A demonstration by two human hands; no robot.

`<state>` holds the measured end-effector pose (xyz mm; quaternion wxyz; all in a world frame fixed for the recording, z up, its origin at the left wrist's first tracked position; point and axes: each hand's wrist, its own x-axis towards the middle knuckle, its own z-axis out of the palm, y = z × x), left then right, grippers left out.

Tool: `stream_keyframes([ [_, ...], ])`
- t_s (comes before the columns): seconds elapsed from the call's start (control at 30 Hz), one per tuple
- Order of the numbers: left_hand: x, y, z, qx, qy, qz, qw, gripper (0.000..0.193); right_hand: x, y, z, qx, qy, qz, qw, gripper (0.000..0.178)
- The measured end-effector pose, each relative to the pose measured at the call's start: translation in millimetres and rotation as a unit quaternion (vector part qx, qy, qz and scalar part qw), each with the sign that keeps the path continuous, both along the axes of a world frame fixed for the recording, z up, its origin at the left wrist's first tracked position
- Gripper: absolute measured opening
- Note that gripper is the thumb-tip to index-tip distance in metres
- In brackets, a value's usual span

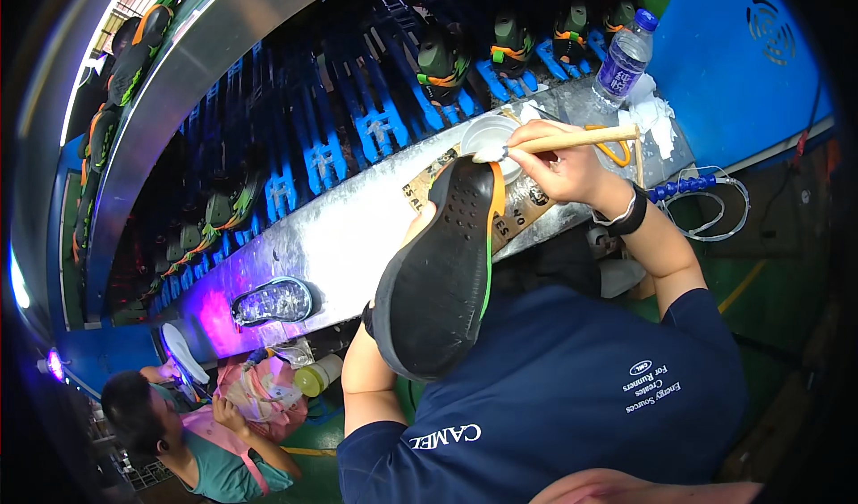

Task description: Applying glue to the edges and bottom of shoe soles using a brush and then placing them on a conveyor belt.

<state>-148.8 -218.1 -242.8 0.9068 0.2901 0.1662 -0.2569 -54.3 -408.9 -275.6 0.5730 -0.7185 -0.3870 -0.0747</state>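
Observation:
My left hand (419, 221) grips a large black shoe sole (436, 276) from its left side; most of the fingers are hidden behind it. The sole has rows of small holes towards its far end and orange and green along its edge. In my right hand (568, 172) is a brush (576, 138) with a pale wooden handle, my fingers closed around it near the bristles. Its whitish tip is at the far end of the sole; whether they touch I cannot tell. Just behind stands a round metal bowl (490, 130), and printed cardboard (529, 218) lies beneath it.
A water bottle (621, 64) and crumpled white tissue (657, 118) are at the bench's right end. Another sole (273, 302) lies on the metal bench (313, 227) to the left. Blue racks (380, 129) carry shoes (442, 62) behind. A co-worker (210, 441) sits lower left.

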Motion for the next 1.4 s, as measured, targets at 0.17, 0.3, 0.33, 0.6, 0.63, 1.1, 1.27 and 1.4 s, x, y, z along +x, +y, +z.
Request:
stream_keyframes([
  [0.17, -3.0, 8.7, 4.9, 0.037, 0.007, -0.005, 0.999, 0.045, -10.4, -13.1, -9.4, -0.041, 0.053, 0.006, 0.998, 0.007],
  [0.3, -5.9, 9.5, 1.0, 0.151, -0.052, -0.023, 0.987, 0.04, -31.5, -9.2, -1.7, -0.037, 0.1, 0.046, 0.993, 0.008],
  [0.33, -5.4, 10.5, 0.4, 0.151, -0.052, -0.024, 0.987, 0.04, -33.4, -9.7, -0.7, -0.037, 0.1, 0.045, 0.993, 0.008],
  [0.6, -1.2, 14.4, 4.4, 0.178, -0.136, -0.092, 0.97, 0.043, -13.6, -11.8, -10.3, 0.058, 0.043, -0.064, 0.995, 0.006],
  [0.63, 0.4, 12.5, 8.6, 0.177, -0.136, -0.091, 0.97, 0.043, -14.4, -13.6, -12.5, 0.038, 0.048, -0.045, 0.997, 0.006],
  [1.1, 12.0, 8.8, 0.8, 0.259, -0.18, -0.097, 0.944, 0.053, -31.9, -8.4, -5.6, 0.052, 0.075, 0.001, 0.996, 0.004],
  [1.27, 15.8, 11.0, -1.4, 0.259, -0.203, -0.091, 0.94, 0.054, -51.7, -10.7, 8.1, 0.02, 0.074, 0.038, 0.996, 0.004],
  [1.4, 23.4, 10.8, -5.1, 0.29, -0.214, -0.078, 0.93, 0.053, -58.5, -13.7, 10.4, 0.018, 0.027, 0.062, 0.998, 0.005],
])
